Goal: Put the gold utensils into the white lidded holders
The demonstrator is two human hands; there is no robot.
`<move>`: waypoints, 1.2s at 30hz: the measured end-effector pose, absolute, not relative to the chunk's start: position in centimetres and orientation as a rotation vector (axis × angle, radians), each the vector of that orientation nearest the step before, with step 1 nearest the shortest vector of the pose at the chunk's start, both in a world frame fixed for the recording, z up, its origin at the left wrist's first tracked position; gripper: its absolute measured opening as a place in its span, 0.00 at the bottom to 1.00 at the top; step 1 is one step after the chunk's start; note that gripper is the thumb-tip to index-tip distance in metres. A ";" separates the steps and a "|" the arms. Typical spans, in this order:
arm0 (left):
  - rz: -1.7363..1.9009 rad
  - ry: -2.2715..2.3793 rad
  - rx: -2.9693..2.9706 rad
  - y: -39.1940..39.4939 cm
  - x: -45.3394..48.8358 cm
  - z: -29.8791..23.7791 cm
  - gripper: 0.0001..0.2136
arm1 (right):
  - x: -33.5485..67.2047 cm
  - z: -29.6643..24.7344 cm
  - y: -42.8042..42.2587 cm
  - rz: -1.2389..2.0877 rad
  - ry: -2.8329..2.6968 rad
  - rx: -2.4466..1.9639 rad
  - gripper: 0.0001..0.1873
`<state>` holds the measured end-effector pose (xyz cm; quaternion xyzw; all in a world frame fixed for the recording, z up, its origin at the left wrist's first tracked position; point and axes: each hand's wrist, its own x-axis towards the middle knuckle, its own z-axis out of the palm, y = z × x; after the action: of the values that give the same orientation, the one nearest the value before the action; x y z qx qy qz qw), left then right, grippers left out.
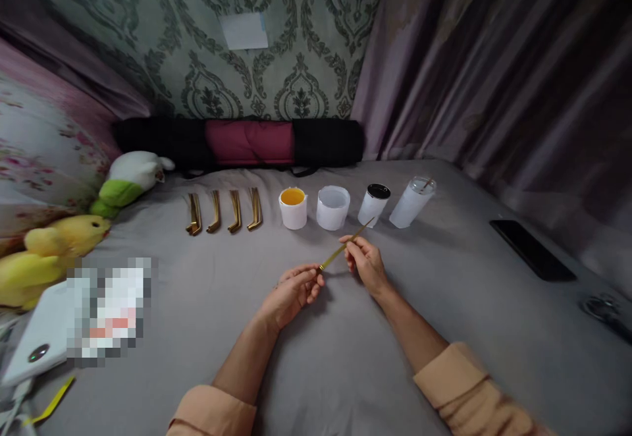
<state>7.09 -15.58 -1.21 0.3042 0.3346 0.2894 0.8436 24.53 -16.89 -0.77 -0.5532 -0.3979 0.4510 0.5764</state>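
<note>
A thin gold stick [343, 247] slants up to the right above the grey bedsheet [316, 357]. My left hand [291, 293] pinches its lower end with curled fingers. My right hand [365, 261] pinches it near the middle, fingertips together. Its upper tip points toward a white cup with a black top [374, 204]. Behind the hands stand a white cup of yellow liquid [293, 207], a wide white container [332, 207] and a tall frosted cup [412, 201]. Several bent gold pieces [224, 211] lie in a row to the left.
A black and maroon roll [237, 141] lies along the patterned wall. Plush toys, one green and white [129, 179] and one yellow [49, 251], sit at the left. A white device [37, 337] lies at lower left, a black phone [532, 248] at the right.
</note>
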 end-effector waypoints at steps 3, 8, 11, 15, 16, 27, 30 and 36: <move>0.608 0.729 0.634 -15.6 7.2 -1.0 0.12 | 25.1 -0.7 -16.7 1.020 -0.914 -1.271 0.13; 0.606 0.742 0.629 -15.6 7.2 -0.7 0.12 | 25.8 -0.5 -16.5 0.968 -0.884 -1.238 0.13; 0.607 0.743 0.624 -15.6 7.2 -0.7 0.11 | 26.2 -0.3 -16.5 0.935 -0.860 -1.222 0.13; 0.605 0.741 0.621 -15.6 7.1 -0.8 0.11 | 26.7 -0.2 -16.4 0.908 -0.843 -1.206 0.14; 0.605 0.742 0.620 -15.6 7.1 -0.8 0.12 | 26.9 -0.1 -16.4 0.901 -0.842 -1.202 0.15; 0.603 0.744 0.613 -15.6 7.1 -0.8 0.11 | 28.0 0.1 -16.2 0.840 -0.793 -1.162 0.13; 0.604 0.757 0.608 -15.6 7.1 -0.8 0.11 | 28.2 0.2 -16.2 0.832 -0.795 -1.168 0.13; 0.610 0.765 0.602 -15.6 7.2 -0.6 0.11 | 28.3 0.2 -16.2 0.826 -0.796 -1.178 0.13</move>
<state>7.15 -15.59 -0.63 0.2848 0.3617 0.2885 0.8395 28.35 -16.21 0.20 -0.5247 -0.3546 0.3681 0.6808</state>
